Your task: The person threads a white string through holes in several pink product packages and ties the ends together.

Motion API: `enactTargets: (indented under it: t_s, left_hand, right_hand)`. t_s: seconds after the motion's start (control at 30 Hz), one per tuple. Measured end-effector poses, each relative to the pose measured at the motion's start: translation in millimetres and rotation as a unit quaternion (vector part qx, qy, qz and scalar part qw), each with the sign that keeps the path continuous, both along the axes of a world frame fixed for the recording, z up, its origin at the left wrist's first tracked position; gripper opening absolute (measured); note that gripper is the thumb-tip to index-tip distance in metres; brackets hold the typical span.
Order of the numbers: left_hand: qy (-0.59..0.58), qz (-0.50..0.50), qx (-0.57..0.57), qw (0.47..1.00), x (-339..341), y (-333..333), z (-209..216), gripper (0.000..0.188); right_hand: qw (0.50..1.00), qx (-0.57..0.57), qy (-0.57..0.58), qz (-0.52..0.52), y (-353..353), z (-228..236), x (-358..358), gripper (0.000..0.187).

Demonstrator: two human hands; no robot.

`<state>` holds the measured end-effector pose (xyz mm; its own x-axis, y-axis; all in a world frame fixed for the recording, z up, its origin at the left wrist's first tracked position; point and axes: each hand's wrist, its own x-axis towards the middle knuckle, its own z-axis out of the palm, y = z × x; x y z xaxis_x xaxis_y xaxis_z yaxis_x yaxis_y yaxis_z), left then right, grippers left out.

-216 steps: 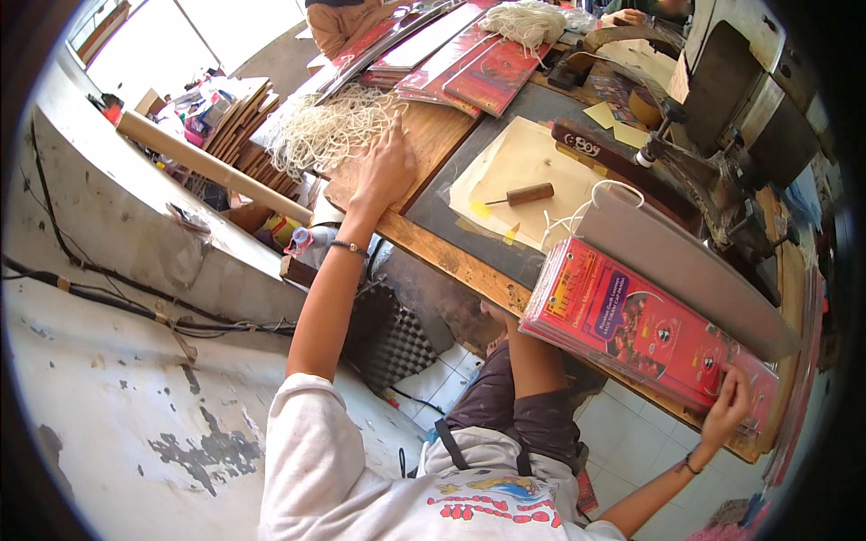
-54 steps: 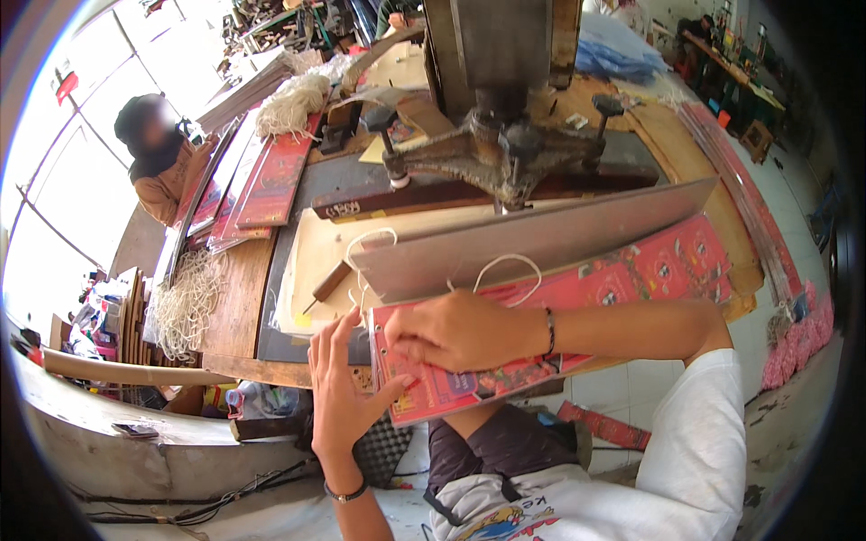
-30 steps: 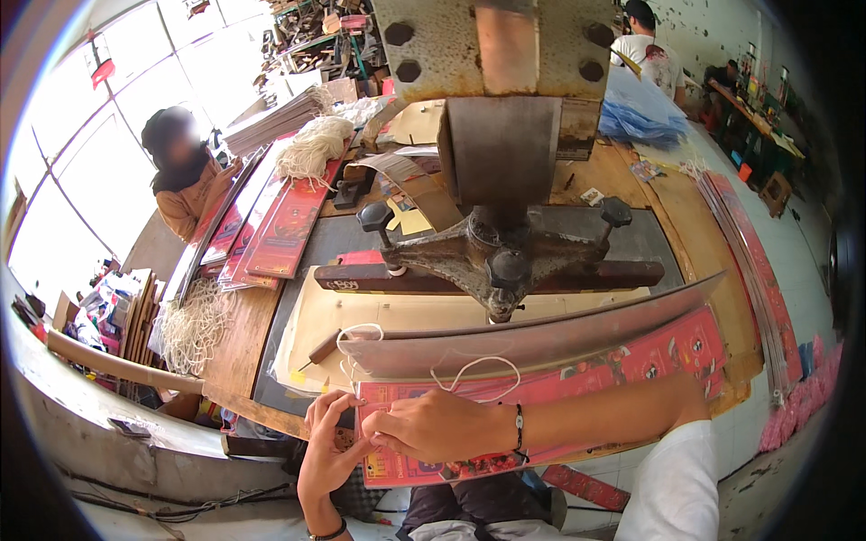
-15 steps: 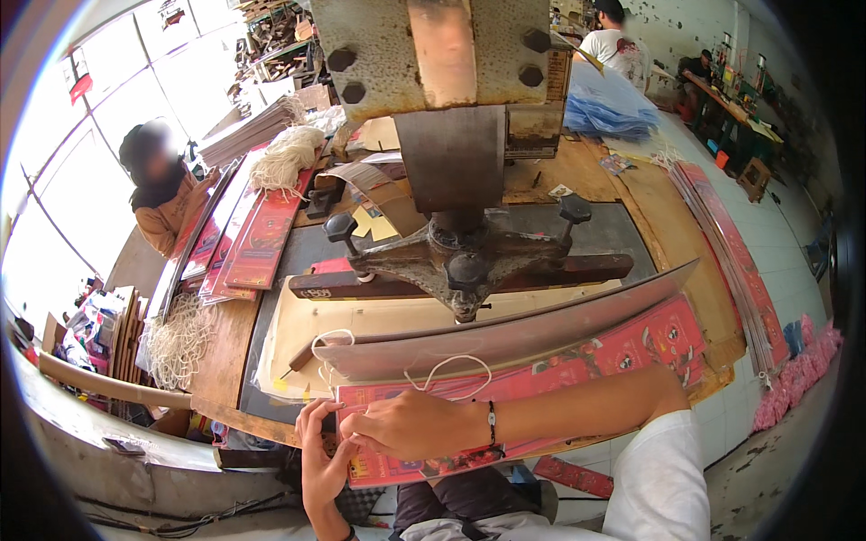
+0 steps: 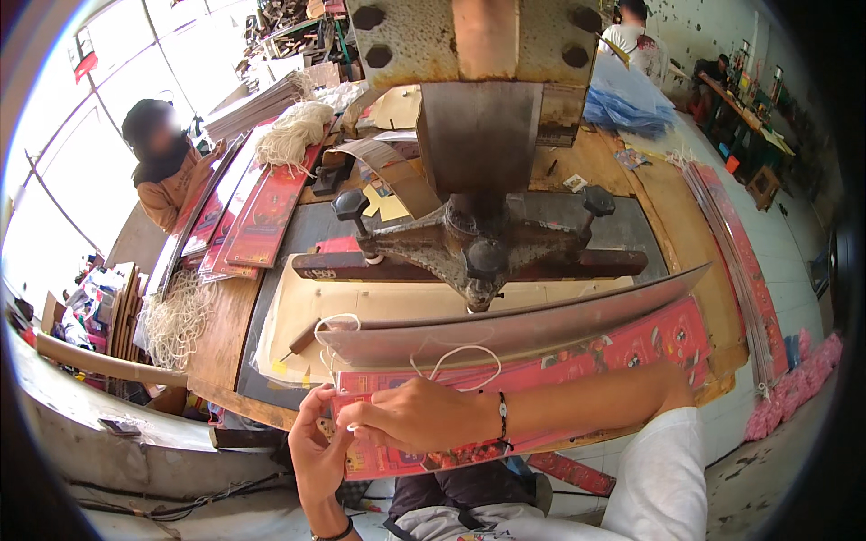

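Note:
A stack of long red printed sheets (image 5: 622, 347) lies along the table's near edge, its left end under my hands. My left hand (image 5: 314, 442) is closed on that left edge, thumb and fingers pressed together at the corner. Across the sheets from the right reaches my right forearm, with a dark bracelet. My right hand (image 5: 401, 415) is closed in a pinch beside the left fingertips; what it pinches is hidden. White cord (image 5: 469, 350) loops up from the sheets near my right wrist, and another loop stands at the left end of a clear, curved plastic-like sheet (image 5: 505, 320) behind them.
A heavy metal press (image 5: 478, 234) with knobs and a dark bar stands over tan board (image 5: 293, 311). A wooden-handled tool (image 5: 302, 341) lies left. Red sheets (image 5: 271, 225) and white cord bundles (image 5: 293, 135) fill the far left. A person (image 5: 167, 176) sits there. Blue sheets (image 5: 622, 99) lie far right.
The view has shifted slightly, so the press appears further right. My right fingers have lifted a little off the left fingertips; both hands stay at the sheets' left end.

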<state>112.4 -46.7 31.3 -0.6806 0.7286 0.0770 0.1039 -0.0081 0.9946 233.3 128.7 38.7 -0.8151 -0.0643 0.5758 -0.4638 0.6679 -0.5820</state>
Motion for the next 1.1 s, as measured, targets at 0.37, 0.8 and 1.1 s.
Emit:
enactTargets:
  t_s: [0.37,0.8,1.1]
  left_hand:
    - [-0.127,-0.023,0.171,0.977,-6,-3,-14,0.056]
    - [-0.057,-0.048,0.066,0.995,-24,6,-27,0.027]
    - [-0.009,0.002,0.057,0.998,-17,8,-28,0.034]
  right_hand:
    - [0.997,-0.065,-0.019,-0.046,-5,3,-1,0.022]
    - [0.977,-0.155,-0.142,-0.045,9,18,1,0.015]
    - [0.97,-0.184,-0.153,-0.044,4,29,-8,0.013]
